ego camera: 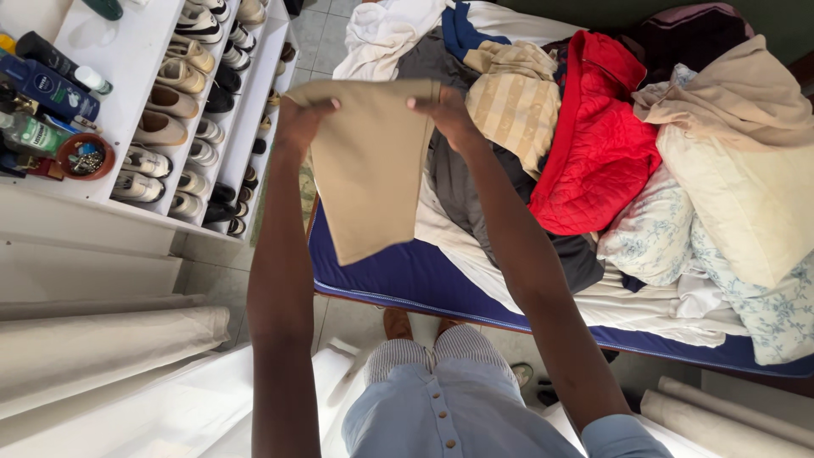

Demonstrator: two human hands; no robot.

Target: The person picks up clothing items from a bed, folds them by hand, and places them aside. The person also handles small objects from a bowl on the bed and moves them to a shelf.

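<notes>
Overhead, soft tan cloth (369,165), both hands' grip.

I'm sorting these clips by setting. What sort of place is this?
Most likely a home bedroom: a blue-edged mattress piled with clothes and floral pillows, beside a white shoe rack full of shoes. Both hands hold up a tan garment.

The person is wearing a pale blue button-front cotton shirt (441,420), with a row of small round buttons running down its front. A short sleeve edge of the same cloth is showing at the right arm; both forearms are bare. Below, grey-and-white fine-striped trousers (428,352) are covering the legs, and brown leather shoes (397,323) are showing at the feet.
</notes>
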